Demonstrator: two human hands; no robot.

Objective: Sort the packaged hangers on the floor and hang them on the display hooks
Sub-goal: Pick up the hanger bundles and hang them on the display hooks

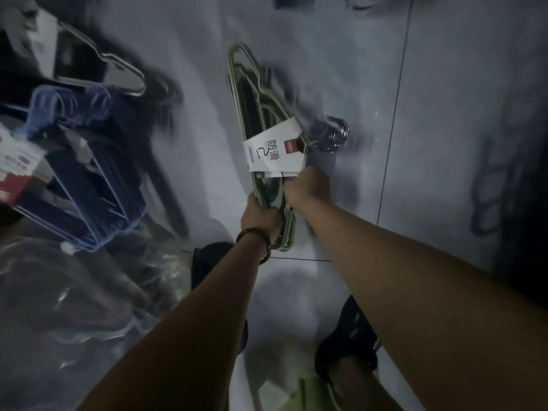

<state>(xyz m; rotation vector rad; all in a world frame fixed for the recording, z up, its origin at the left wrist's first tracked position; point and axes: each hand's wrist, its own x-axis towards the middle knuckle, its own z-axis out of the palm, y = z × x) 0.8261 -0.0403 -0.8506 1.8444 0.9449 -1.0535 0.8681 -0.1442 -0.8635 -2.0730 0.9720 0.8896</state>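
Dim light, motion blur. Pale grey glossy tile floor [444, 114]. A dark grout line [395, 114] runs away just right of the right hand [308, 185]. A second seam [299, 259] crosses just below the left hand [261, 216]. Dark strip [533, 232] far right. Crumpled clear plastic [59, 292] well left.

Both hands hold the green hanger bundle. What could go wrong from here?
1. The left hand and right hand grip the green hanger bundle near one end only. Its long free end might swing, or hangers might slip from the paper label.
2. Loose clear plastic lies on the floor to the person's left. Stepping there could cause a slip.
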